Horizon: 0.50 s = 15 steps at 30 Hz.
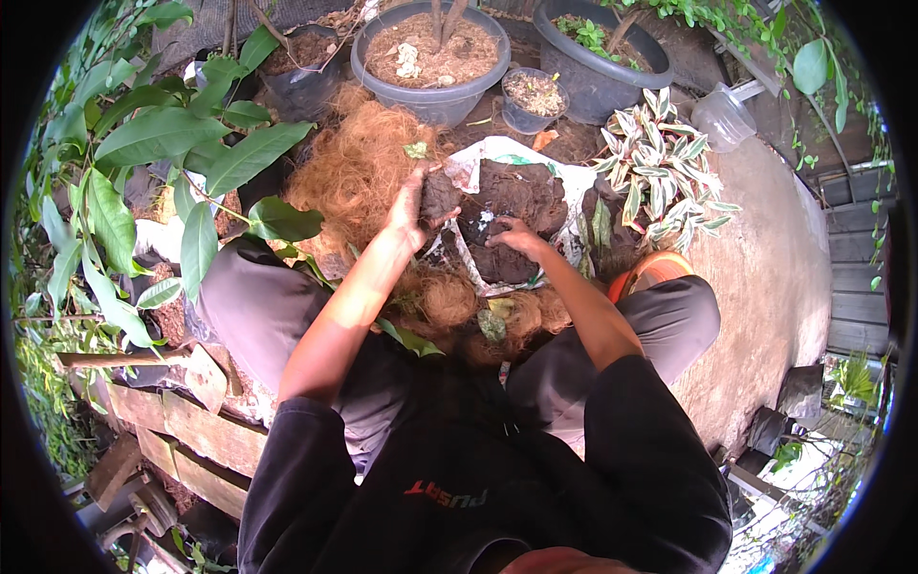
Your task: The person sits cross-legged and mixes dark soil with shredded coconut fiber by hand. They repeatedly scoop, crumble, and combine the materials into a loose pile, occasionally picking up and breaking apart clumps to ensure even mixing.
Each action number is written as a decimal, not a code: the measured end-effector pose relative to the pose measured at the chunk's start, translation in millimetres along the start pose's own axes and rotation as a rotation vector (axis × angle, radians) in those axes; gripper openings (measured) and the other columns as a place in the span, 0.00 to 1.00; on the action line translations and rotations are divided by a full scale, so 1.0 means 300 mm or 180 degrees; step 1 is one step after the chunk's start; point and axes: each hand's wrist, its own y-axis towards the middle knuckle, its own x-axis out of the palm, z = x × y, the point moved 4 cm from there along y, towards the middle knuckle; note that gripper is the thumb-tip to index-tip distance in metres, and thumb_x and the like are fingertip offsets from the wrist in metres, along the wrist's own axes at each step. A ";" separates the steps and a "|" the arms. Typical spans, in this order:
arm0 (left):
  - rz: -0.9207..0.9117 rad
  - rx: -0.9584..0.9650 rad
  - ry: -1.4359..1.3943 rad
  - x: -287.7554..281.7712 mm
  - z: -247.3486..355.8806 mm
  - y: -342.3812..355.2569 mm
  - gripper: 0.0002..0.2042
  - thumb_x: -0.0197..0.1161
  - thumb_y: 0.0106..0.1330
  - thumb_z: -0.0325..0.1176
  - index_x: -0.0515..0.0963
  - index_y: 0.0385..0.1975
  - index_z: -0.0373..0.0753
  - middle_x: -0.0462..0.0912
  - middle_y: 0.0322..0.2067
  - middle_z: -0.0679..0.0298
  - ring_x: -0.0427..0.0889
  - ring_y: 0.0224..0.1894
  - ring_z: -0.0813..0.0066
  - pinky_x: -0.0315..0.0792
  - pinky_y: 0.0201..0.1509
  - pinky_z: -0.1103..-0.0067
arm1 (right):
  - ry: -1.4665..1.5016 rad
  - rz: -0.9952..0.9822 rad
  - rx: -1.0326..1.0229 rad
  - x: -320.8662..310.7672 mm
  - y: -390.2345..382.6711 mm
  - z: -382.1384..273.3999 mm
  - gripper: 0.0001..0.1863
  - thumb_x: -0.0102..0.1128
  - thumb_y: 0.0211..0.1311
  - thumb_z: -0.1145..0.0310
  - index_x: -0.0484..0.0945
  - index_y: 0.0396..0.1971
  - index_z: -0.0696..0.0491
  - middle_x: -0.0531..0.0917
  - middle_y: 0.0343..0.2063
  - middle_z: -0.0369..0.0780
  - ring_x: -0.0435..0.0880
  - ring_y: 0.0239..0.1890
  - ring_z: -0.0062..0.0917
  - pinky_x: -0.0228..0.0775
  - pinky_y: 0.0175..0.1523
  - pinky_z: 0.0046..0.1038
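Note:
A lump of dark, moist soil (441, 197) sits in my left hand (409, 212), whose fingers curve around it from the left. My right hand (517, 237) lies with its fingers somewhat apart on the dark soil mass (521, 196), touching its lower part. That mass rests on an opened white sack (499, 147) in front of me. Brown coconut fibre (349, 172) is heaped just left of my left hand. Nearer to me are fibre-wrapped balls (448, 298), one with a mottled leaf (491, 326) against it.
Two large grey pots (449, 94) (612, 81) and a small pot (533, 117) stand behind the sack. A variegated plant (660, 177) and an orange pot (626, 283) are on the right. Leafy branches (167, 134) crowd the left, above a wooden-handled tool (124, 359).

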 end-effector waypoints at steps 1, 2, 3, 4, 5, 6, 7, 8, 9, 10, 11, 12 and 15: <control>-0.0067 -0.0008 -0.0063 -0.004 -0.005 0.001 0.14 0.55 0.64 0.48 0.74 0.42 0.49 0.82 0.36 0.67 0.82 0.35 0.73 0.79 0.36 0.72 | 0.0248 0.0090 0.0037 -0.017 -0.035 -0.028 0.41 0.75 0.40 0.55 0.70 0.58 0.52 0.71 0.57 0.49 0.68 0.62 0.37 0.60 0.63 0.35; -0.0096 0.0000 -0.0130 -0.028 -0.012 0.003 0.14 0.55 0.64 0.49 0.74 0.42 0.49 0.82 0.36 0.67 0.82 0.35 0.73 0.79 0.36 0.72 | 0.0675 0.0118 0.0281 -0.012 -0.103 -0.098 0.36 0.71 0.46 0.57 0.71 0.56 0.52 0.69 0.59 0.49 0.65 0.64 0.36 0.60 0.62 0.35; -0.0172 -0.0009 -0.0191 -0.030 -0.022 0.006 0.14 0.55 0.64 0.49 0.74 0.42 0.49 0.82 0.36 0.67 0.82 0.35 0.73 0.79 0.35 0.72 | 0.0861 0.0088 0.0307 -0.032 -0.151 -0.150 0.33 0.69 0.48 0.58 0.72 0.55 0.52 0.72 0.56 0.48 0.69 0.60 0.34 0.63 0.58 0.33; -0.0208 -0.0034 -0.0175 -0.018 -0.031 0.010 0.14 0.55 0.63 0.49 0.74 0.41 0.49 0.82 0.35 0.67 0.82 0.35 0.73 0.79 0.35 0.72 | 0.1054 0.0093 0.0336 -0.064 -0.194 -0.186 0.30 0.67 0.50 0.59 0.73 0.54 0.52 0.74 0.54 0.47 0.72 0.55 0.32 0.67 0.53 0.31; -0.0243 -0.0061 -0.0155 -0.006 -0.040 0.012 0.14 0.56 0.63 0.50 0.74 0.41 0.48 0.82 0.35 0.67 0.82 0.35 0.73 0.79 0.35 0.72 | 0.1251 0.0098 0.0363 -0.090 -0.218 -0.201 0.27 0.65 0.52 0.61 0.73 0.53 0.51 0.76 0.51 0.46 0.76 0.51 0.30 0.70 0.49 0.29; -0.0279 -0.0088 -0.0133 0.006 -0.048 0.010 0.15 0.56 0.63 0.50 0.74 0.41 0.48 0.82 0.35 0.67 0.82 0.35 0.73 0.79 0.35 0.72 | 0.1728 -0.0267 0.0405 -0.109 -0.176 -0.155 0.16 0.60 0.54 0.66 0.79 0.45 0.46 0.80 0.41 0.31 0.75 0.41 0.16 0.68 0.44 0.24; -0.0314 -0.0172 -0.0084 0.025 -0.057 0.009 0.15 0.56 0.62 0.50 0.74 0.41 0.48 0.82 0.35 0.67 0.82 0.35 0.72 0.79 0.35 0.71 | 0.2226 -0.0247 0.0292 -0.142 -0.186 -0.154 0.13 0.59 0.55 0.64 0.80 0.42 0.45 0.80 0.36 0.29 0.75 0.35 0.13 0.67 0.38 0.20; -0.0316 -0.0231 -0.0032 0.027 -0.058 0.003 0.15 0.56 0.62 0.51 0.74 0.41 0.48 0.81 0.35 0.67 0.82 0.35 0.72 0.79 0.35 0.71 | 0.2325 -0.0273 0.0228 -0.160 -0.227 -0.209 0.13 0.59 0.55 0.64 0.80 0.42 0.45 0.78 0.34 0.28 0.74 0.32 0.11 0.65 0.34 0.17; -0.0320 -0.0291 0.0021 0.031 -0.064 -0.005 0.16 0.56 0.62 0.51 0.74 0.40 0.48 0.81 0.35 0.67 0.82 0.35 0.72 0.79 0.35 0.71 | 0.2423 -0.0297 0.0162 -0.184 -0.272 -0.263 0.14 0.59 0.55 0.64 0.80 0.42 0.45 0.77 0.31 0.27 0.72 0.30 0.10 0.62 0.29 0.14; -0.0396 -0.0276 -0.0099 0.047 -0.072 -0.019 0.15 0.57 0.61 0.50 0.74 0.40 0.47 0.81 0.33 0.67 0.81 0.35 0.72 0.79 0.36 0.71 | 0.2758 -0.0064 0.0106 -0.201 -0.342 -0.346 0.15 0.57 0.57 0.67 0.76 0.45 0.51 0.72 0.24 0.31 0.62 0.14 0.12 0.49 0.16 0.14; -0.0420 -0.0341 -0.0151 0.052 -0.082 -0.020 0.15 0.58 0.61 0.49 0.74 0.41 0.48 0.80 0.33 0.67 0.82 0.35 0.70 0.78 0.36 0.70 | 0.2627 -0.0176 0.0014 -0.229 -0.363 -0.371 0.15 0.55 0.60 0.64 0.76 0.46 0.52 0.70 0.22 0.30 0.61 0.12 0.12 0.47 0.14 0.14; -0.0558 -0.0462 -0.0146 0.050 -0.101 0.010 0.14 0.55 0.63 0.48 0.73 0.43 0.49 0.79 0.37 0.66 0.80 0.39 0.68 0.76 0.40 0.69 | 0.2832 -0.0272 -0.0043 -0.255 -0.388 -0.398 0.15 0.54 0.61 0.62 0.75 0.46 0.52 0.69 0.21 0.29 0.59 0.11 0.11 0.46 0.13 0.14; -0.0583 -0.0558 -0.0116 0.100 -0.116 -0.004 0.12 0.54 0.64 0.46 0.72 0.43 0.49 0.79 0.38 0.68 0.80 0.42 0.67 0.74 0.45 0.67 | 0.3675 -0.0767 0.0047 -0.313 -0.509 -0.473 0.19 0.49 0.65 0.53 0.75 0.47 0.50 0.67 0.18 0.28 0.57 0.09 0.10 0.45 0.11 0.13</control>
